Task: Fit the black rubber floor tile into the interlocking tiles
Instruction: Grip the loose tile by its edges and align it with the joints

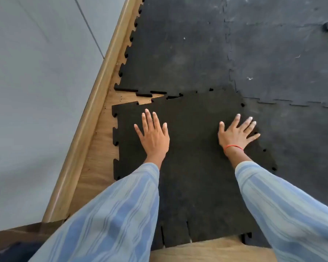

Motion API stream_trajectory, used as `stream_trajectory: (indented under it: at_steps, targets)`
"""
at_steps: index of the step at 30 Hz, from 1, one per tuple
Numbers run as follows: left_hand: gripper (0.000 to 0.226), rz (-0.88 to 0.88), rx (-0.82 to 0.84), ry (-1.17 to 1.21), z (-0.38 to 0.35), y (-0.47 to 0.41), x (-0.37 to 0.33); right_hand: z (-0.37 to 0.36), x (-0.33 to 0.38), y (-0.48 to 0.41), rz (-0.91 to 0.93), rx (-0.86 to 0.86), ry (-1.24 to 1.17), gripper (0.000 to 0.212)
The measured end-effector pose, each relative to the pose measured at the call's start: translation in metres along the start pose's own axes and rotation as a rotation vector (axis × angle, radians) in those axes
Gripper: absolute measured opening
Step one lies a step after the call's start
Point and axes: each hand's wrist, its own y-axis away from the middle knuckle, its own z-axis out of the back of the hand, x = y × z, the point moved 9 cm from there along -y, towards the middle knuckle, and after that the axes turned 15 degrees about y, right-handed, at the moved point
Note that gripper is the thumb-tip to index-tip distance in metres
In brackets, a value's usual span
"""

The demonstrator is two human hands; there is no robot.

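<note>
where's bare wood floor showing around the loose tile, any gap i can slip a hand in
A wedge of bare wood floor runs between the baseboard and the loose tile on its left edge. A thin gap opens at its top-left corner. Its right edge overlaps the laid tiles.

A pale grey wall is seen on the left, crossed by 1 thin dark seam. Along its foot a light wooden skirting board is fitted, running diagonally from the top down to the lower left. Wood-look flooring is laid beside it and shows again at the bottom edge. Even, soft daylight is cast throughout.
</note>
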Motion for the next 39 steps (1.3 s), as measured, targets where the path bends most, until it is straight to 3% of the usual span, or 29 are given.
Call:
stream_trajectory:
  at_steps: [5, 8, 17, 25, 30, 31, 33, 35, 37, 39]
  targets:
    - [0.069, 0.187, 0.035, -0.028, -0.020, 0.038, 0.058, -0.017, -0.024, 0.006, -0.064, 0.005, 0.077, 0.081]
    - [0.077, 0.305, -0.048, 0.017, -0.011, 0.049, 0.078, -0.014, -0.045, 0.005, -0.158, 0.014, 0.040, 0.093]
    - [0.108, 0.641, -0.148, 0.133, -0.004, 0.045, 0.101, -0.007, -0.052, 0.004, -0.251, -0.075, -0.064, 0.095]
    - [0.109, 0.655, -0.222, 0.216, -0.002, 0.033, 0.101, 0.000, -0.053, 0.008, -0.301, -0.079, -0.193, 0.094]
    - [0.103, 0.815, -0.367, 0.427, 0.025, 0.019, 0.115, 0.007, -0.063, 0.010, -0.437, -0.055, -0.385, 0.102]
    - [0.095, 0.741, -0.399, 0.494, 0.035, 0.010, 0.102, 0.006, -0.065, 0.009, -0.467, -0.039, -0.422, 0.102]
    - [0.083, 0.376, -0.363, 0.631, 0.050, -0.017, 0.028, 0.003, -0.070, 0.008, -0.525, 0.000, -0.487, 0.101]
    - [0.089, 0.157, -0.341, 0.631, 0.050, -0.033, -0.054, -0.001, -0.077, 0.007, -0.599, 0.042, -0.552, 0.099]
    - [0.091, 0.206, -0.285, 0.623, 0.044, -0.040, -0.083, -0.009, -0.086, 0.008, -0.631, 0.091, -0.683, 0.092]
    - [0.091, 0.265, -0.203, 0.454, 0.035, -0.041, -0.056, -0.015, -0.094, 0.005, -0.583, 0.150, -0.853, 0.083]
